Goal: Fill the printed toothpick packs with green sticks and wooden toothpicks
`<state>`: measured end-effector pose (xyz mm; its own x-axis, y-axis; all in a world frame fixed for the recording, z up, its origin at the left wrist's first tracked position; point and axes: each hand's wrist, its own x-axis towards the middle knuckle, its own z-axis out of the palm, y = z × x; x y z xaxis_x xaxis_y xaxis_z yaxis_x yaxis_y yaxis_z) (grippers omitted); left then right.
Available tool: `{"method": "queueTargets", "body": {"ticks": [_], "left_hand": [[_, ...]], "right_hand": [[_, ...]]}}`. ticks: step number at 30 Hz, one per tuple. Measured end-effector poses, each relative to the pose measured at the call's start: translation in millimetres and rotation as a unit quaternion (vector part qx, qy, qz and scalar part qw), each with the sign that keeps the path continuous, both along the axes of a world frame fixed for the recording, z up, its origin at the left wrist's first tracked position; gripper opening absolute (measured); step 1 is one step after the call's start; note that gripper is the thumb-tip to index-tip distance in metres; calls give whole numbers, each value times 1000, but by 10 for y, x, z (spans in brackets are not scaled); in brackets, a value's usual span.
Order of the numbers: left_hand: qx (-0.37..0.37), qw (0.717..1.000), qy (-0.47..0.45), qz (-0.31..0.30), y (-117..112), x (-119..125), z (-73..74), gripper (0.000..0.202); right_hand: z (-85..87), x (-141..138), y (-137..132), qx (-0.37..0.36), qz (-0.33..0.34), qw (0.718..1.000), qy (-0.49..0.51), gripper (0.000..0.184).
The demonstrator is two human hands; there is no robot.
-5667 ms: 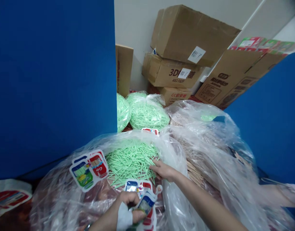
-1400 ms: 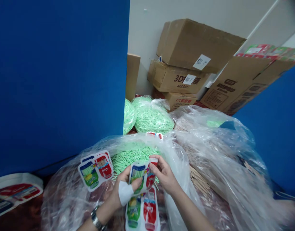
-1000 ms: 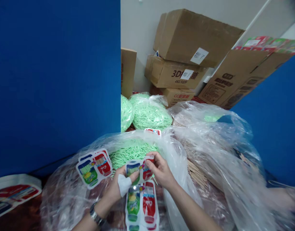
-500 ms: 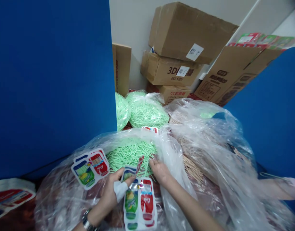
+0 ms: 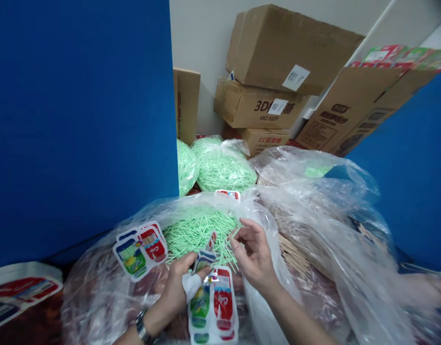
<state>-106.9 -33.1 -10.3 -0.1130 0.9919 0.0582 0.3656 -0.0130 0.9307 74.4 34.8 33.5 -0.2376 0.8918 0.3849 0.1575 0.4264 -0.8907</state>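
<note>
My left hand (image 5: 175,287), with a white bandage on the thumb and a watch on the wrist, is closed on a small printed packet (image 5: 204,256) held upright with its top open. Just below it lies a stack of red and green printed packets (image 5: 214,306). My right hand (image 5: 255,256) hovers beside the packet, thumb and forefinger pinched on what looks like a thin stick. Both hands are over an open clear plastic bag (image 5: 141,213) holding a pile of green sticks (image 5: 191,232). More packets (image 5: 140,248) rest on the bag to the left.
Blue partitions stand at left (image 5: 80,120) and right (image 5: 418,167). Cardboard boxes (image 5: 285,48) are stacked at the back wall. Tied bags of green sticks (image 5: 222,165) lie behind, a bag of brown sticks (image 5: 295,256) at right, and more packets (image 5: 19,290) at lower left.
My right hand let go of the packet, dipped to the green sticks, then rose again in a pinch. My left hand kept the packet and tipped it upright.
</note>
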Motion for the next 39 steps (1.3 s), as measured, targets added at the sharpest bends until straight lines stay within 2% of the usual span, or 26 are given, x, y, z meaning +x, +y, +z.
{"method": "queueTargets", "body": {"ticks": [3,7,10,15,17,19,21,23,25,26,28,30,32,35,39], "left_hand": [[-12,998,46,-29,-3,22,2,32],[-6,999,37,-32,-33,4,-32,28],[3,999,30,-22,-46,-23,-36,28],[25,999,25,-31,-64,-56,33,18],[26,999,23,-26,-94,-77,36,18],[12,1000,6,3,-142,-131,6,19],[-14,997,-34,61,-205,-241,-59,20],[-36,986,-87,139,-273,-420,-154,24],[-35,967,-111,226,-330,-648,-274,36],[-22,958,-84,274,-350,-767,-341,42],[0,935,77,347,-369,-986,-473,46],[13,892,227,391,-361,-1142,-584,57],[14,864,298,406,-340,-1217,-654,70],[12,857,316,406,-312,-1201,-661,85],[33,860,319,397,-320,-1040,-551,77]], "right_hand": [[61,-115,-85,86,26,996,-23,43],[64,-138,-75,198,55,975,-88,47],[98,-129,-67,235,98,959,-128,43],[97,-147,-140,254,124,940,-191,19],[68,-131,-169,244,132,939,-205,18],[38,-76,-176,227,139,939,-219,30],[-3,14,-159,202,125,945,-226,41],[-80,112,-132,166,110,952,-234,38],[-206,180,-121,121,114,947,-275,32],[-284,194,-126,92,124,935,-319,31],[-448,182,-153,33,139,886,-440,29],[-591,133,-186,-4,136,824,-549,30],[-687,84,-198,-22,119,788,-603,34],[-746,62,-160,-59,119,788,-601,35],[-750,98,-82,-119,128,814,-554,39]]}}
